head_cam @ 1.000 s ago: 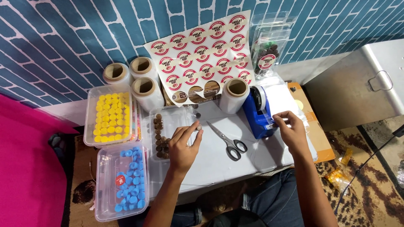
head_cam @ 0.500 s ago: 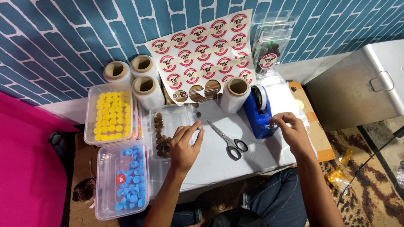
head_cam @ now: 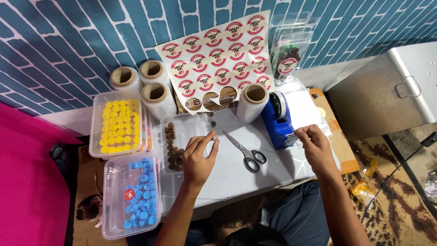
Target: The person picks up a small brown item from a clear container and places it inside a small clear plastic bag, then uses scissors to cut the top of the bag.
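Moved: right hand (head_cam: 315, 146) drawn slightly off the blue tape dispenser (head_cam: 281, 122), fingers pinched shut, contents unclear. Left hand (head_cam: 199, 156), frame centre, pinches a small brown ball (head_cam: 215, 137) beside scissors (head_cam: 246, 152).

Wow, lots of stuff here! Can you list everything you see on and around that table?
Film rolls: four, clear with brown cores, at the table's back.
Sticker sheet: one, white with red round labels, leaning on the wall.
Clear bags: a few, against the wall, right.
Yellow-piece box: one, clear plastic, left.
Blue-cap box: one, clear plastic, front left.
Brown balls: many, in a clear tray.
Scissors: one, black handles, centre.
Tape dispenser: one, blue, right.
Metal case: one, grey, far right.
Left hand: fingers pinching a small round piece.
Right hand: fingers pinched by the dispenser.
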